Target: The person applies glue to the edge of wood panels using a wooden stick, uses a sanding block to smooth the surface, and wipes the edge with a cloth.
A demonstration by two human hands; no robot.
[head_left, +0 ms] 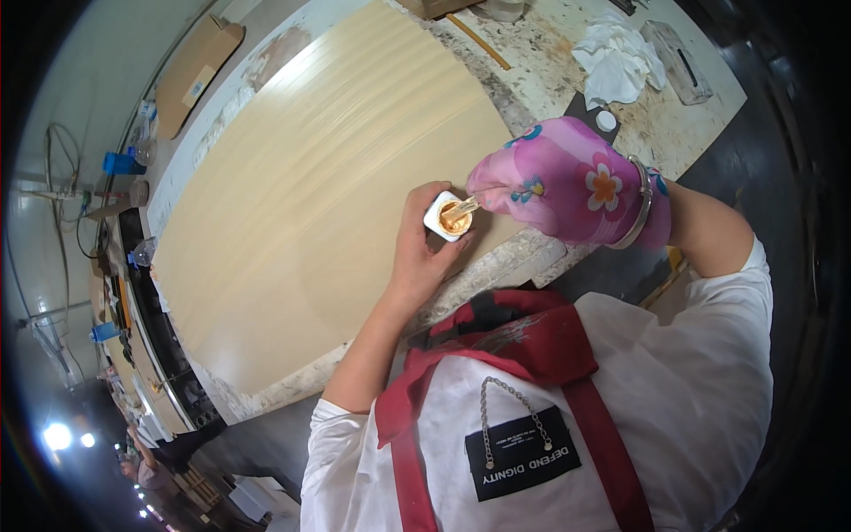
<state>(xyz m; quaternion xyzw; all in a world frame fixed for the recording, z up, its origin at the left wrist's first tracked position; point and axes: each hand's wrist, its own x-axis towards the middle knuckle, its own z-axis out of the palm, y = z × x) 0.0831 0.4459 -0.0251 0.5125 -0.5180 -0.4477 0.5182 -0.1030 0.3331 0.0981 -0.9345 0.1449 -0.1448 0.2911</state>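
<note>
The bare left hand point(415, 248) curls its fingers around a small white jar of orange paste point(448, 215). The right hand point(567, 182), wrapped in pink flowery cloth, dips a thin stick point(461, 209) in; its fingers are hidden. Past the fingertips lies a big pale wooden board point(310, 195). Scooping looks like the step; next the stick should lift out gently.
</note>
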